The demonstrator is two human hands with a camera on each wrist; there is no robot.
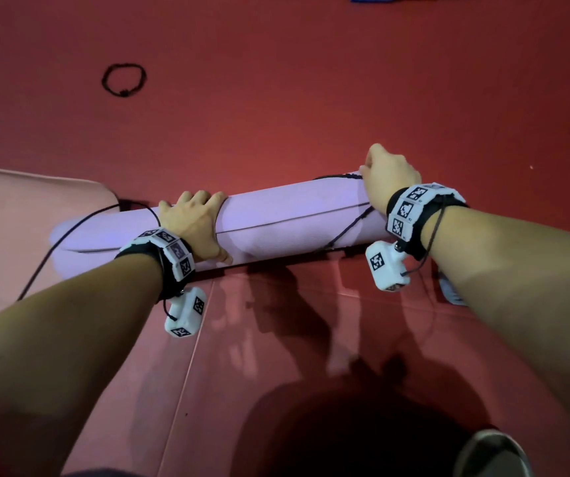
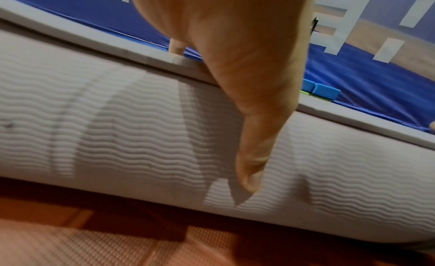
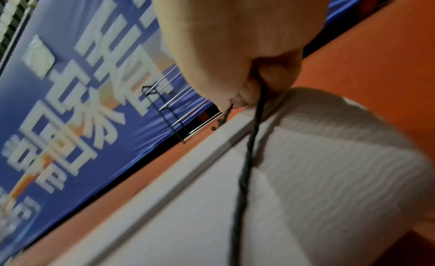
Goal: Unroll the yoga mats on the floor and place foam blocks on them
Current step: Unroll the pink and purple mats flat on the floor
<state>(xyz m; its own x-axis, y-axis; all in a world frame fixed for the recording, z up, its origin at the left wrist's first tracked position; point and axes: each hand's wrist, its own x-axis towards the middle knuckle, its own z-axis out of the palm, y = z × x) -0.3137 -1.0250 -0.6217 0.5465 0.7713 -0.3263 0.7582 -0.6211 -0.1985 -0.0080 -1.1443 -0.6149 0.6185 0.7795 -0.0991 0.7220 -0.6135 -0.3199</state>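
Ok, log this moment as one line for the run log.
left hand: holds rolled mat | right hand: pinches cord at its right end | state: on floor, not yet unrolled

A: Where does the lilac rolled mat (image 1: 276,218) lie?
B: It lies across the red floor (image 1: 311,80), with its left end over a flat pink mat (image 1: 18,218).
A: What is the position of the left hand (image 1: 194,228)?
B: It grips the roll left of centre. The fingers curl over the top and the thumb lies on the near side.
A: And the right hand (image 1: 388,177)?
B: It is fisted at the roll's right end, closed on a black cord (image 1: 349,228) that wraps the roll there.
A: Are there other items?
B: A black cord loop (image 1: 123,79) lies on the floor, well apart beyond the roll. A shoe (image 1: 490,452) shows at lower right.
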